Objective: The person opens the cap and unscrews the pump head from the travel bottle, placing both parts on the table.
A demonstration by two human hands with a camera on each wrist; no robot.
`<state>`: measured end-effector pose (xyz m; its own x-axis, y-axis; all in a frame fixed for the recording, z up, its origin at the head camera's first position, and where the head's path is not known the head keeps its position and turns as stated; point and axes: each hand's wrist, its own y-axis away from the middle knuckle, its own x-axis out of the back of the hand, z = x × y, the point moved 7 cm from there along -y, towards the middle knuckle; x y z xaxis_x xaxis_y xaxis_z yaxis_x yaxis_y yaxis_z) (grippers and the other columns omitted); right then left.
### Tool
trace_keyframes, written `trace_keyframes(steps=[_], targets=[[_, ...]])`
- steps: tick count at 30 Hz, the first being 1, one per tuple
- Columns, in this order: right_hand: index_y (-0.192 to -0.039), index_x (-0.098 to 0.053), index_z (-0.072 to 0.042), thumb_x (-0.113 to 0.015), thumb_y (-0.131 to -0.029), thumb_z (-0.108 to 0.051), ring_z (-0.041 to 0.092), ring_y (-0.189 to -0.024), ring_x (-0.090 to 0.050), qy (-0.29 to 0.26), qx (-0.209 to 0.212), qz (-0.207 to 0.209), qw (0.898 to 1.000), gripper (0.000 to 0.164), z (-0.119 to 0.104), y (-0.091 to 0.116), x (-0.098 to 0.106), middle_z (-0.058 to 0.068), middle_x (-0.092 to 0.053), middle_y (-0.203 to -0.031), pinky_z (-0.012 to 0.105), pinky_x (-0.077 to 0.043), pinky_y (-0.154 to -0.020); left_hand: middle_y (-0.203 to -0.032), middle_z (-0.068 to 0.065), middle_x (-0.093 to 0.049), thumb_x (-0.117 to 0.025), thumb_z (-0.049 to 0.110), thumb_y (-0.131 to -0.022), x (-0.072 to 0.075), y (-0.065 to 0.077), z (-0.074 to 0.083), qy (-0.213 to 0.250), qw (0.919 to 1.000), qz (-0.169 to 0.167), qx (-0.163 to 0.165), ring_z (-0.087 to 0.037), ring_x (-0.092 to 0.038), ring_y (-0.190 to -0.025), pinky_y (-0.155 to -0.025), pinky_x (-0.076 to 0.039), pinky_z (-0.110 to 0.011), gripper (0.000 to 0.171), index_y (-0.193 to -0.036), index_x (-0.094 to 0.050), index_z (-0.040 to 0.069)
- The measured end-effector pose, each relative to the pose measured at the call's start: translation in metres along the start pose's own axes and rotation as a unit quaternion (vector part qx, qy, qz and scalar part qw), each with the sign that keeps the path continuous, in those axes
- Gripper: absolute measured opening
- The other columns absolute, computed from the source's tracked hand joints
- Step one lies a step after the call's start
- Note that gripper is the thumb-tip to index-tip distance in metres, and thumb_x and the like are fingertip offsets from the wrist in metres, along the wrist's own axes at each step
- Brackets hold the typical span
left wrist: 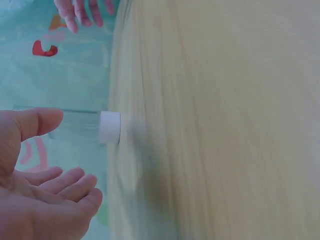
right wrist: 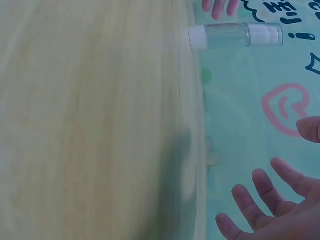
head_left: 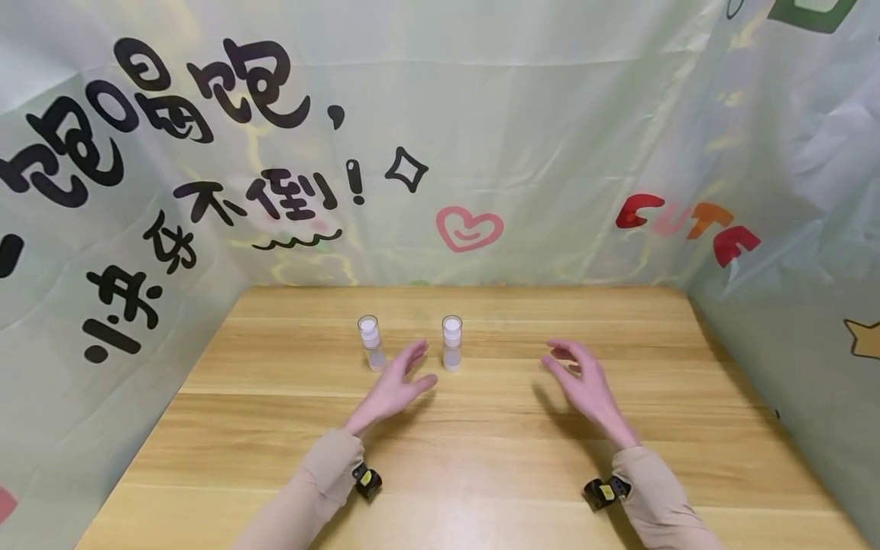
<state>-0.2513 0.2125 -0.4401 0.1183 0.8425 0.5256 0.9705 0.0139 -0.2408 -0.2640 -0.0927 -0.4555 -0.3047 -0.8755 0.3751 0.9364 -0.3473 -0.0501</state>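
one clear bottle [head_left: 372,342] and, to its right, a second clear bottle [head_left: 451,344], both upright on the far part of a wooden table [head_left: 481,473], apart from each other, each with white in the upper part. left hand [head_left: 393,388] just in front, fingers into the space between the two: thumb and fingers wide apart, nothing in the grip. visible gap to the second bottle; very near the first, but cannot tell about any touch there. right hand [head_left: 583,383] farther right, above the wood, well apart from both bottles: fingers spread and slightly bent, thumb away from them, nothing held, shadow below. beige sleeves [head_left: 312,481] on both arms, with a small black device [head_left: 367,483] at the left wrist and a matching one at the right. pale cloth [head_left: 550,137] behind and along both sides, with dark writing, a pink heart [head_left: 470,229] and colourful letters [head_left: 703,223].
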Motion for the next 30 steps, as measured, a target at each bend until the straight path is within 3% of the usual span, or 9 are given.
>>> trace_keyframes(steps=[5, 8, 16, 24, 30], targets=[[-0.131, -0.059, 0.004, -0.061, -0.1, -0.018, 0.034, -0.115, -0.06, 0.004, 0.003, -0.007, 1.0, 0.038, -0.001, 0.001, -0.006, 0.025, -0.064, -0.127, 0.034, -0.054, -0.096, -0.165, -0.024, -0.022, -0.068, 0.004, -0.091, -0.014, -0.017, -0.005, 0.058, 0.9981, -0.019, 0.009, -0.041, -0.023, -0.153, -0.127, -0.019, -0.054, 0.082, -0.158, -0.019, -0.002], [-0.131, -0.059, 0.003, -0.062, -0.1, -0.019, 0.034, -0.116, -0.061, -0.003, 0.007, -0.01, 1.0, 0.038, -0.002, 0.001, -0.009, 0.024, -0.064, -0.127, 0.026, -0.052, -0.094, -0.167, -0.02, -0.019, -0.069, 0.004, -0.09, -0.021, -0.026, -0.008, 0.082, 0.9962, -0.026, 0.019, -0.039, -0.019, -0.155, -0.128, -0.016, -0.053, 0.086, -0.159, -0.018, 0.001], [-0.13, -0.059, 0.004, -0.063, -0.099, -0.016, 0.037, -0.119, -0.06, -0.019, 0.023, -0.025, 0.999, 0.038, -0.012, 0.001, -0.016, 0.024, -0.062, -0.131, 0.032, -0.054, -0.097, -0.166, -0.019, -0.025, -0.074, 0.006, -0.086, -0.033, -0.045, -0.016, 0.114, 0.9923, -0.021, 0.043, -0.037, -0.02, -0.155, -0.128, -0.014, -0.053, 0.088, -0.158, -0.024, 0.006], [-0.132, -0.059, 0.003, -0.064, -0.099, -0.017, 0.037, -0.12, -0.059, -0.028, 0.022, -0.039, 0.999, 0.039, -0.015, 0.0, -0.022, 0.023, -0.06, -0.132, 0.039, -0.053, -0.099, -0.156, -0.022, -0.042, -0.073, 0.003, -0.086, -0.037, -0.058, -0.018, 0.111, 0.9934, -0.019, 0.024, -0.041, -0.035, -0.149, -0.125, -0.023, -0.056, 0.076, -0.152, -0.036, 0.002], [-0.131, -0.059, 0.002, -0.064, -0.099, -0.016, 0.036, -0.119, -0.058, -0.033, 0.023, -0.041, 0.998, 0.038, -0.014, 0.0, -0.025, 0.023, -0.06, -0.132, 0.042, -0.053, -0.099, -0.148, -0.023, -0.051, -0.066, -0.002, -0.091, -0.042, -0.063, -0.015, 0.123, 0.9917, -0.032, -0.018, -0.04, -0.045, -0.142, -0.123, -0.03, -0.055, 0.055, -0.143, -0.047, -0.002]])
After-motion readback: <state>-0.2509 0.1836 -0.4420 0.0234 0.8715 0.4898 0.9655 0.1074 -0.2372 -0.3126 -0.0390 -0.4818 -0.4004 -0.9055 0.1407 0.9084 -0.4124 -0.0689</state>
